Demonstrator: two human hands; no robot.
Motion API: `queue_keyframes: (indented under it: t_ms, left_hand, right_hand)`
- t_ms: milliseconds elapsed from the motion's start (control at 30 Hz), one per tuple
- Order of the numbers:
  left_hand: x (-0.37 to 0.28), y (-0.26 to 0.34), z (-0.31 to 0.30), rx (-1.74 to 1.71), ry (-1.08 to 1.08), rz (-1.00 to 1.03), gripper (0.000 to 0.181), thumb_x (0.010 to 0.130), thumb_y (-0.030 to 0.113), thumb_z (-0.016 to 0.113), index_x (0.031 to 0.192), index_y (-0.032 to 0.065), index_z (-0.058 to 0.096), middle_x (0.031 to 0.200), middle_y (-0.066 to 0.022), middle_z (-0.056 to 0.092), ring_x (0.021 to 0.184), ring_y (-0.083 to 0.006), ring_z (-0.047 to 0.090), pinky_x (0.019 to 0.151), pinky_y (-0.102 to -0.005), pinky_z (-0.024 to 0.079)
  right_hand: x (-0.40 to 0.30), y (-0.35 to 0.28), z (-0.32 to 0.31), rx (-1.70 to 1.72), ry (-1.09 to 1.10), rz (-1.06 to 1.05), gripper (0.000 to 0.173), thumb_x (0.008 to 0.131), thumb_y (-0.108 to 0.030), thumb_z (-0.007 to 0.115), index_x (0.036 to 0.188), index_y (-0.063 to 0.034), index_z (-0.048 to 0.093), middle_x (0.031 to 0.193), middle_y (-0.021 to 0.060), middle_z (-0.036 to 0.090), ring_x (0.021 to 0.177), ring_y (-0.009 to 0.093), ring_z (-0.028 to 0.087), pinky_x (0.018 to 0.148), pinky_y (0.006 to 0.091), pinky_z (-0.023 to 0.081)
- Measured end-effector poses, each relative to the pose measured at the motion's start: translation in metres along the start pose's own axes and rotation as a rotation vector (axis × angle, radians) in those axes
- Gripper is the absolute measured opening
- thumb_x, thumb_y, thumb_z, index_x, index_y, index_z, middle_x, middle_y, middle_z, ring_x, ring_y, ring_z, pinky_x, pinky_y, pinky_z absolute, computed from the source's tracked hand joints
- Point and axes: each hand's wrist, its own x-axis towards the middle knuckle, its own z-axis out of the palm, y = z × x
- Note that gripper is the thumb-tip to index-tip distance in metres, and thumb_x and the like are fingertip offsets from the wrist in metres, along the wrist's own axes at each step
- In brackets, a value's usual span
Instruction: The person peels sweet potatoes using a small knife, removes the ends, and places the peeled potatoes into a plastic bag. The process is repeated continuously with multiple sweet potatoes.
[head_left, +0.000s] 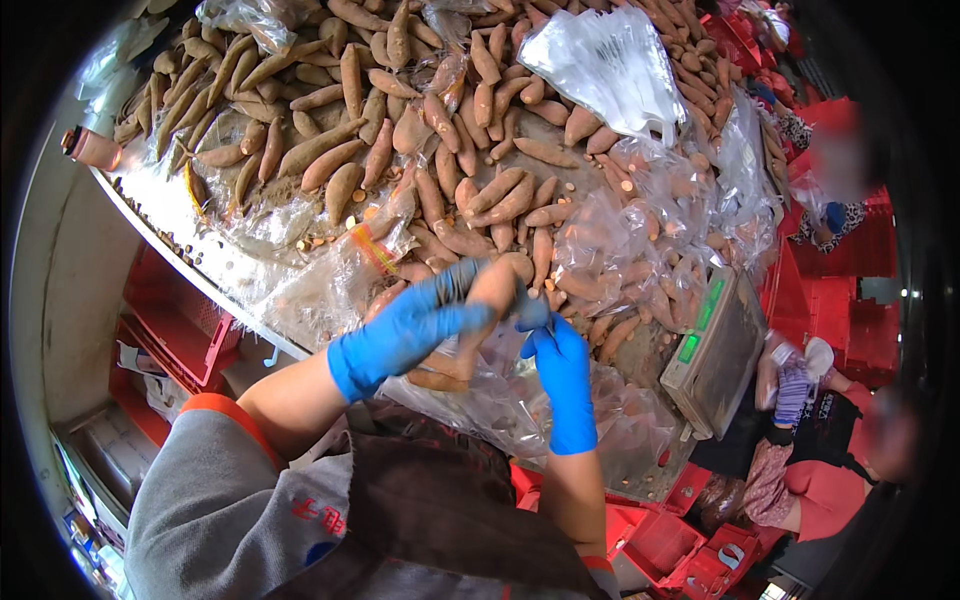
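My left hand (412, 322), in a blue glove with a dark, soiled palm, holds a sweet potato (491, 289) blurred by motion. Close beside it, my right hand (561, 367), also in a blue glove, has its fingertips pinched together near the root's right side. A small dark thing lies at those fingertips, too blurred to name. Beneath both hands are clear plastic bags (510, 382) and more sweet potatoes (439, 375). A large heap of sweet potatoes (502, 199) spreads beyond them, with small cut root ends (358, 196) scattered among it.
A scale with green displays (716, 352) stands at the right. White plastic bags (607, 67) lie on the heap. A pink cup (94, 148) stands at the far left edge. Red crates (176, 315) sit below the table. Other people (817, 457) are at the right.
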Motion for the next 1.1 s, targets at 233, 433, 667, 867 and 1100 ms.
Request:
queue_keyframes:
  t_ms: [233,433,667,867,1100]
  left_hand:
    - [0.021,-0.038,-0.014,-0.984,0.243,-0.160,0.025,0.095,0.019,0.048,0.108,-0.0028,0.050,0.112,-0.0174,0.057,0.100,-0.0250,0.060,0.092,-0.0367,0.050]
    - [0.010,-0.053,-0.008,-1.150,0.275,-0.130,0.023,0.096,0.017,0.046,0.106,-0.0035,0.050,0.111,-0.0184,0.057,0.102,-0.0272,0.059,0.093,-0.0384,0.050]
    - [0.018,-0.026,-0.003,-1.045,0.197,-0.060,0.029,0.094,0.019,0.049,0.113,-0.0034,0.048,0.114,-0.0188,0.056,0.106,-0.0289,0.056,0.097,-0.0426,0.044]
    - [0.071,0.012,-0.094,-0.089,0.502,0.163,0.018,0.084,0.014,0.062,0.095,0.0014,0.056,0.083,-0.0055,0.058,0.076,-0.0186,0.057,0.076,-0.0313,0.048]
    - [0.150,0.007,-0.152,1.816,0.001,0.060,0.024,0.076,0.010,0.059,0.099,0.0132,0.064,0.098,-0.0063,0.065,0.086,-0.0281,0.063,0.073,-0.0372,0.051]
  right_hand:
    - [-0.021,-0.019,0.017,-0.168,0.205,-0.367,0.024,0.080,-0.006,0.057,0.103,-0.0067,0.060,0.086,0.0143,0.064,0.073,0.030,0.063,0.063,0.0374,0.048]
    - [-0.011,-0.021,0.044,-0.267,0.351,-0.418,0.020,0.080,-0.005,0.055,0.100,-0.0074,0.057,0.085,0.0172,0.063,0.072,0.037,0.061,0.060,0.0417,0.048]
    - [0.018,0.050,0.025,0.627,0.134,0.152,0.017,0.089,-0.005,0.045,0.091,-0.0005,0.060,0.073,0.0042,0.061,0.054,0.007,0.045,0.050,0.0208,0.035]
    - [-0.024,0.027,-0.009,0.568,0.198,0.139,0.019,0.089,-0.010,0.046,0.094,-0.0018,0.063,0.067,0.0015,0.058,0.049,0.004,0.035,0.046,0.0185,0.026]
    - [-0.039,0.027,-0.001,0.550,0.165,0.163,0.020,0.090,-0.011,0.046,0.095,-0.0024,0.063,0.067,0.0007,0.057,0.052,0.003,0.036,0.046,0.0180,0.024]
